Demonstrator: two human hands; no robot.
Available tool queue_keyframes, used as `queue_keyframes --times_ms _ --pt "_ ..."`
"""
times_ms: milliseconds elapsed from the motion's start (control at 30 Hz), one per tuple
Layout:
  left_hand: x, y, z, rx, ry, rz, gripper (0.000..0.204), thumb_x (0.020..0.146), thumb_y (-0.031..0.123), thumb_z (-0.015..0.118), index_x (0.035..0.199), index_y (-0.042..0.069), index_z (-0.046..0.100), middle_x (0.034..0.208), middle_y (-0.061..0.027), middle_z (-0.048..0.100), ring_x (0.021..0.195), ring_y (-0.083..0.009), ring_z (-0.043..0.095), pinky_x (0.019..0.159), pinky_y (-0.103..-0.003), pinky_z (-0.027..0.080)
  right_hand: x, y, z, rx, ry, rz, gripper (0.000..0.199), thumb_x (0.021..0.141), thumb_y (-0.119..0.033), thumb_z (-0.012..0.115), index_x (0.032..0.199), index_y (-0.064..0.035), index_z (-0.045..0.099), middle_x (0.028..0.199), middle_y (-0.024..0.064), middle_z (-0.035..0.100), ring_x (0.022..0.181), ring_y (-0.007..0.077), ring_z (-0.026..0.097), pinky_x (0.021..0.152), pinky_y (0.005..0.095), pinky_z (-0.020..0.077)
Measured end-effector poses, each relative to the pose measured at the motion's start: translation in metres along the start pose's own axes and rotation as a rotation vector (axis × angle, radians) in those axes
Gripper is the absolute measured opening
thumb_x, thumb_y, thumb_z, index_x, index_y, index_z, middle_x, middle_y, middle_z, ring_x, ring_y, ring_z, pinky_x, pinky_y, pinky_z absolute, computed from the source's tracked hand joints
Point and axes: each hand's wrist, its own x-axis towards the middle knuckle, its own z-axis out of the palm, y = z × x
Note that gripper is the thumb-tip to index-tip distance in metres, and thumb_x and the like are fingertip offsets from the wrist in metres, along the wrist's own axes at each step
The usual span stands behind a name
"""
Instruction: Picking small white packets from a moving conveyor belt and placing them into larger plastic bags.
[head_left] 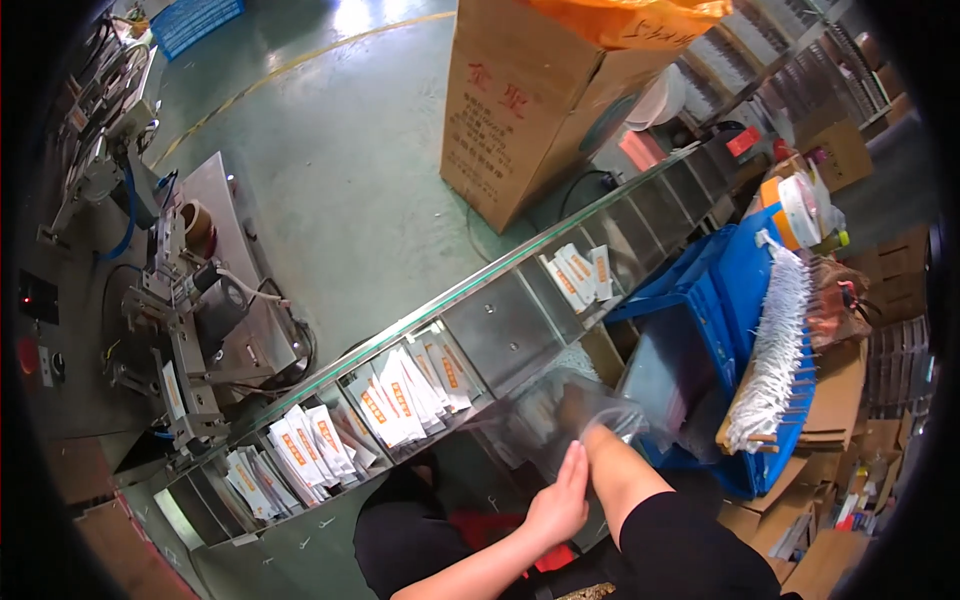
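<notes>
A clear plastic bag (530, 425) is held over my lap, beside the near edge of the conveyor. My right forearm reaches into it, and my right hand (574, 410) shows only as a blur through the film, its fingers hidden. My left hand (560, 500) is at the bag's mouth by my right wrist, fingers straight and pressed together on the film. Several white packets with orange print (395, 400) stand bunched in the conveyor's compartments on the left. A smaller group of packets (580, 275) lies farther right along the conveyor.
The metal conveyor (500, 322) runs diagonally in front of me. At right is a blue crate (735, 300) with a white-bristled brush (780, 340) on it. A tall cardboard box (520, 110) stands beyond the conveyor; a machine (215, 310) is at left.
</notes>
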Motion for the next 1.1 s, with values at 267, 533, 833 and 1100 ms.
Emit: queue_keyframes --times_ms 267,533,833,1100 --pt "0.009 -0.002 0.000 0.004 0.047 -0.028 0.078 0.066 0.006 0.054 0.134 -0.003 0.017 0.139 -0.0214 0.019 0.075 -0.0345 0.060 0.056 -0.039 0.050 -0.015 0.012 -0.048 0.041 -0.109 -0.136 0.056 0.076 -0.035 0.058 0.118 -0.0009 0.045 0.100 0.0210 0.058 0.091 0.0346 0.057 0.081 0.0393 0.0437" --pt "-0.002 -0.021 0.021 0.082 0.019 -0.086 0.074 0.066 0.008 0.055 0.131 -0.002 0.023 0.135 -0.0236 0.025 0.076 -0.0356 0.060 0.059 -0.041 0.051 -0.153 -0.013 -0.223 0.607 -0.172 -0.935 0.016 0.083 -0.017 0.054 0.090 -0.0048 0.061 0.082 0.0106 0.062 0.078 0.0273 0.060 0.071 0.0329 0.0475" --pt "0.002 -0.016 0.075 -0.149 -0.187 0.129 0.032 0.076 0.018 0.049 0.106 0.007 0.055 0.104 -0.0203 0.057 0.081 -0.0370 0.059 0.068 -0.042 0.048 0.040 -0.080 0.025 0.014 0.265 -0.593 0.037 0.086 -0.025 0.037 0.112 -0.0027 0.052 0.111 0.0222 0.054 0.101 0.0338 0.054 0.088 0.0406 0.0415" --pt "-0.014 -0.021 0.059 -0.339 -0.367 -0.388 0.036 0.081 0.035 0.044 0.096 0.006 0.060 0.095 -0.0201 0.061 0.093 -0.0375 0.055 0.078 -0.041 0.045 0.032 -0.106 0.045 0.183 0.509 -0.531 0.041 0.083 -0.015 0.042 0.123 -0.0051 0.041 0.110 0.0200 0.054 0.100 0.0334 0.054 0.088 0.0405 0.0412"
